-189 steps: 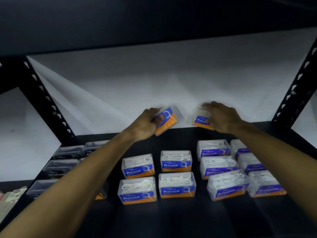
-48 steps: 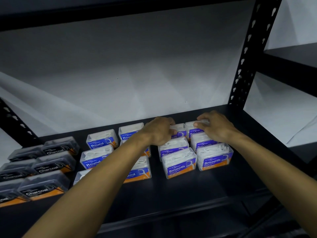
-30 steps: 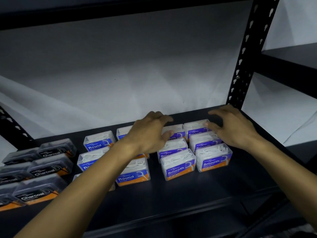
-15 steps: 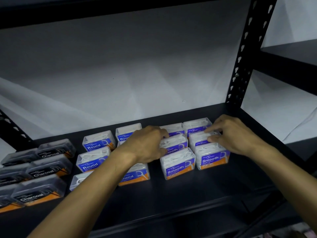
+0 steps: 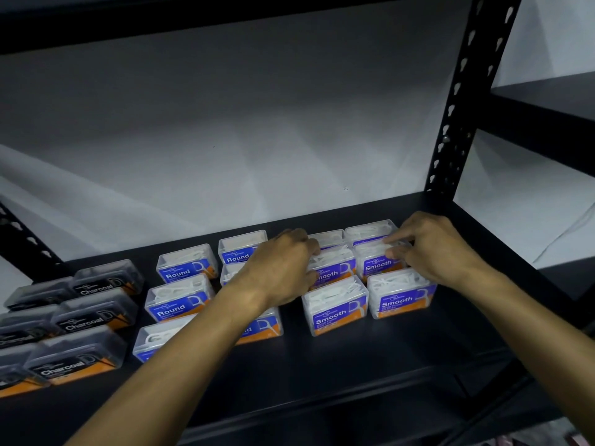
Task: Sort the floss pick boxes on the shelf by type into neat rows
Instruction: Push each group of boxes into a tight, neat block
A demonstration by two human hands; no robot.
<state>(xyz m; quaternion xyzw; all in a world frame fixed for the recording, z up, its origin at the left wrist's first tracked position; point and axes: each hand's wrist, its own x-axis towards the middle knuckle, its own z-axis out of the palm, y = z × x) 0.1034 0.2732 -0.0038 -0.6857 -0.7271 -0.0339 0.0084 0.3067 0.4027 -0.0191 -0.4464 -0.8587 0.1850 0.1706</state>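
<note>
Gripping the middle Smooth box (image 5: pixel 331 268) of the left Smooth column, the left hand (image 5: pixel 283 268) curls its fingers over the box's left edge. The right hand (image 5: pixel 431 249) pinches the top of the middle Smooth box in the right column (image 5: pixel 376 262) between thumb and fingertips. Both boxes sit on the black shelf (image 5: pixel 354 365), right of centre, in a two-column block of Smooth boxes (image 5: pixel 399 296) with labels facing near. The Round boxes (image 5: pixel 180 297) stand in two columns just left of that block, partly hidden by the left forearm. The Charcoal boxes (image 5: pixel 93 313) lie at the far left of the shelf. A perforated black upright (image 5: pixel 457 101) rises at the shelf's right far corner.
</note>
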